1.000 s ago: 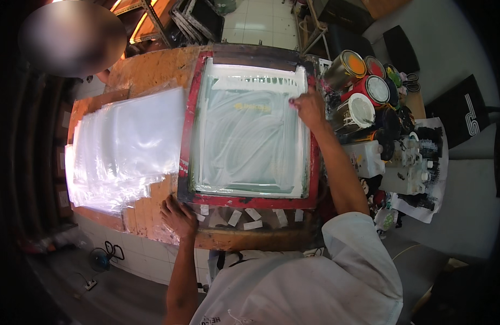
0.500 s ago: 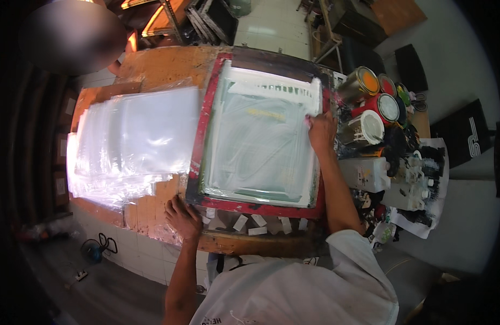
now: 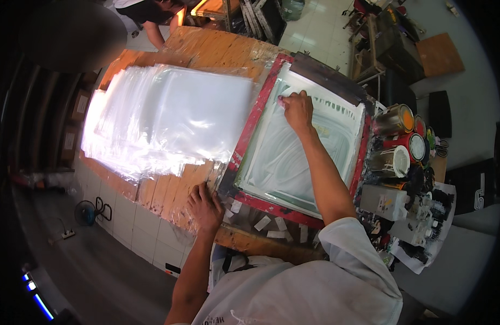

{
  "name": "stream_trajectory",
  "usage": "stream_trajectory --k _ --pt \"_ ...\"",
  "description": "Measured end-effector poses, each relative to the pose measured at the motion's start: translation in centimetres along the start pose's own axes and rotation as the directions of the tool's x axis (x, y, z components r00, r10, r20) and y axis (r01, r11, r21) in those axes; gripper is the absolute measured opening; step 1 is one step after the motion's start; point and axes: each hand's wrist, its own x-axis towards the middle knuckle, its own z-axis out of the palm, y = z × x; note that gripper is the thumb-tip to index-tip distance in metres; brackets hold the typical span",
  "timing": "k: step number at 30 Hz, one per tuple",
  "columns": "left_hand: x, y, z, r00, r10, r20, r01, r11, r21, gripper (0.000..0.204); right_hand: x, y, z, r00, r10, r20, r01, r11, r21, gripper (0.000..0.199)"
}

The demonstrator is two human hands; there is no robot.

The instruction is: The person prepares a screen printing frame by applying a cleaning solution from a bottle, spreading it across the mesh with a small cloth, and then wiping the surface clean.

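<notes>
A red-framed printing screen [image 3: 257, 116] lies on the table, its greenish mesh smeared with white and its inner border edged in white. My right hand [image 3: 299, 112] is over the mesh near the upper left inner corner, fingers closed on a small pink wad [image 3: 282, 102], perhaps cloth; most of it is hidden by the fingers. Beside the screen's near left corner, my left hand [image 3: 205, 207] rests on the table edge with its fingers apart and holds nothing.
Clear plastic sheets [image 3: 201, 103] lie stacked left of the screen on the wooden table [image 3: 166, 192]. Paint cans [image 3: 393, 161] and plastic jugs [image 3: 384, 201] crowd the right side. Small white slips [image 3: 262, 222] lie below the screen's near edge. Another person's arm [image 3: 152, 33] shows at the far left.
My right hand has swept from the screen's right border leftward across the mesh to its upper left, still gripping the pink wad. The view has turned; my left hand stays near the screen's corner.
</notes>
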Motion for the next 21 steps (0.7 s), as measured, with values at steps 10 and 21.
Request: stream_trajectory --k 10,21 --pt "-0.1 0.0 -0.1 0.998 0.023 -0.055 -0.022 1.000 0.012 0.049 -14.7 -9.0 -6.1 0.924 -0.345 0.163 0.280 0.904 0.324 0.028" --pt "-0.2 0.2 0.1 1.000 -0.003 -0.021 0.004 1.000 0.028 0.051 -17.3 -8.2 -7.1 0.897 -0.366 0.246 0.237 0.871 0.431 0.031"
